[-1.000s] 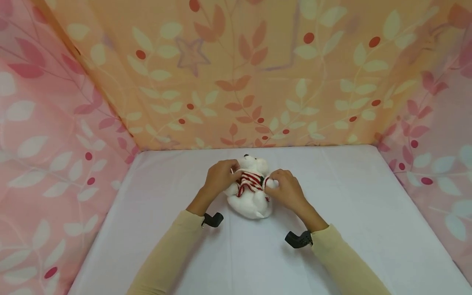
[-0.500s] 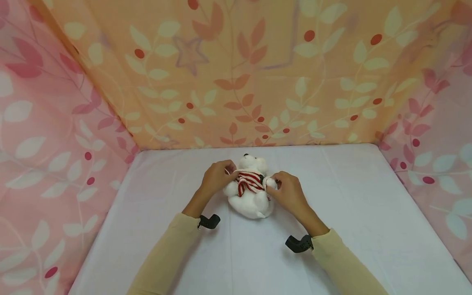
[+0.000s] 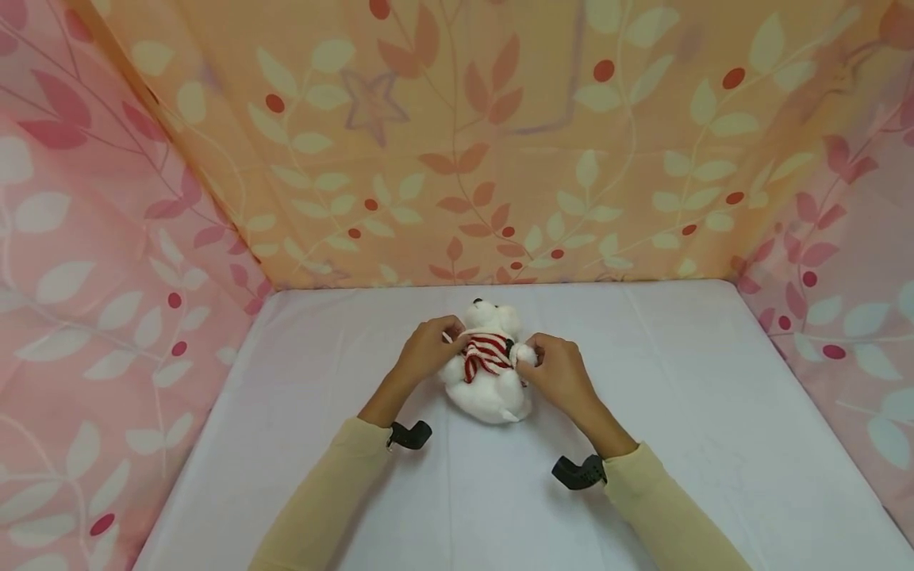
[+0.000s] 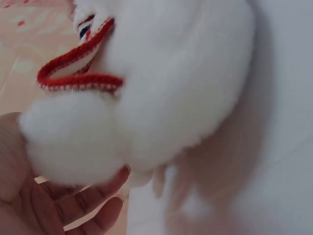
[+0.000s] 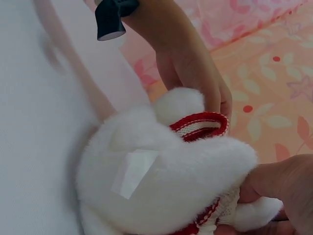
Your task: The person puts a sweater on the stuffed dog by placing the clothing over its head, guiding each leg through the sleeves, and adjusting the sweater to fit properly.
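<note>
A white plush bear (image 3: 485, 400) in a red-and-white striped knit sweater (image 3: 489, 354) sits on the table, leaning back with its dark nose up. My left hand (image 3: 426, 349) pinches the sweater by the bear's left-side arm, thumb on the knit. In the left wrist view, its fingers (image 4: 93, 200) curl below a round white paw (image 4: 73, 137), beside the sweater's red trim. On the other side my right hand (image 3: 562, 373) holds the opposite arm at the sleeve end, the paw between thumb and fingers. The right wrist view shows a pale tag (image 5: 134, 171) on the bear's white plush.
A white cloth covers the table (image 3: 343, 492). Behind it stands an orange leaf-print curtain (image 3: 457, 159), with pink leaf-print curtains (image 3: 78, 317) at both sides. Black wrist mounts (image 3: 580, 473) stick out from both cuffs over the cloth.
My left hand has shifted slightly down along the sweater. The right hand's grip has changed, and the bear's white paw now shows between thumb and fingers. The bear has barely moved.
</note>
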The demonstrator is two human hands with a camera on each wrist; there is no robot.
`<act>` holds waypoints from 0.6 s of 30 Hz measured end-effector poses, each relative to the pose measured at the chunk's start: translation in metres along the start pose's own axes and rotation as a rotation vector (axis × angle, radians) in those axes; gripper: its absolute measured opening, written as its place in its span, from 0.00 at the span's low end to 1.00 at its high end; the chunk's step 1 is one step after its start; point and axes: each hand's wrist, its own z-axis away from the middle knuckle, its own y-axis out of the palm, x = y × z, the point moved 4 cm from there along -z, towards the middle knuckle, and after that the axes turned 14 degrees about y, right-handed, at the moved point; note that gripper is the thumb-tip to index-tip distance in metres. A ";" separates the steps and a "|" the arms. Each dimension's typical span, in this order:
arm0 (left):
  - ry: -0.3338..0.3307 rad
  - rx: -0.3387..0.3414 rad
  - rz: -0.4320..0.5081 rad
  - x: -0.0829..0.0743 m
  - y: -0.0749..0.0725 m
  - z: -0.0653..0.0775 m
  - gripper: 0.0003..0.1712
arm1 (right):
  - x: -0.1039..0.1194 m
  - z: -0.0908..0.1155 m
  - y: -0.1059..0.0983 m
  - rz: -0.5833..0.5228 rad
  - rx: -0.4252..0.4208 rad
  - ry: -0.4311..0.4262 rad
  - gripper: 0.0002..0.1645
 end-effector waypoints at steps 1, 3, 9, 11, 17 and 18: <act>0.007 -0.008 -0.007 -0.001 0.002 0.000 0.07 | -0.001 -0.001 0.001 -0.016 0.016 0.006 0.09; 0.024 -0.025 -0.024 -0.005 0.005 0.001 0.06 | -0.002 -0.002 0.003 -0.037 0.045 0.010 0.10; 0.101 -0.110 -0.066 -0.017 0.014 0.003 0.05 | -0.002 -0.005 0.006 -0.018 0.092 0.017 0.14; 0.119 -0.138 -0.063 -0.021 0.015 0.003 0.05 | 0.000 -0.006 0.006 -0.005 0.086 0.011 0.13; 0.136 -0.144 -0.051 -0.029 0.015 0.003 0.05 | 0.001 -0.009 0.008 0.019 0.060 0.028 0.12; 0.134 -0.143 -0.038 -0.030 0.015 0.003 0.05 | 0.000 -0.010 0.008 0.017 0.058 0.041 0.12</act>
